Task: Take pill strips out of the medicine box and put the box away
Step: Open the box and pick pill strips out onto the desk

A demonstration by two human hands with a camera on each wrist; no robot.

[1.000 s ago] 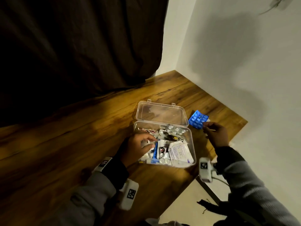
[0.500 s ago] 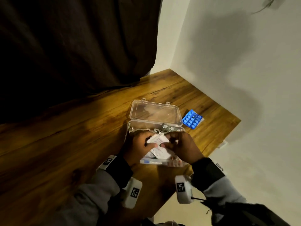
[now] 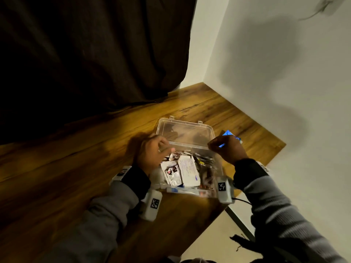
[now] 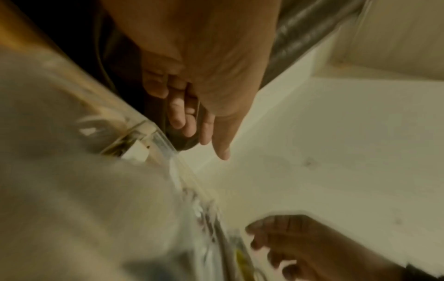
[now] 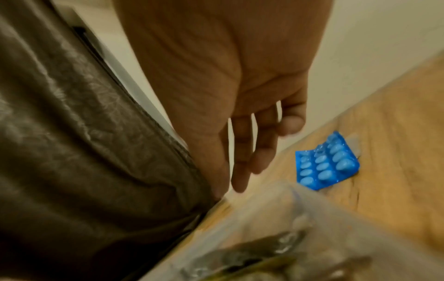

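On the wooden table (image 3: 76, 168), medicine box (image 3: 216, 164), clear thin plastic, open and half full, probably light and flexing; best gripped by both side walls; left hand (image 3: 152, 152) and right hand (image 3: 228, 149) loose-fingered at its hinged lid (image 3: 184, 131), holding nothing; blue pill strip (image 5: 326, 163) beside it.

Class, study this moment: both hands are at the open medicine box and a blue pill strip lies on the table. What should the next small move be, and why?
Probably swing the clear lid down to close the medicine box. The blue pill strip already lies on the table, and the left hand and right hand sit at the lid's two near corners, holding nothing.
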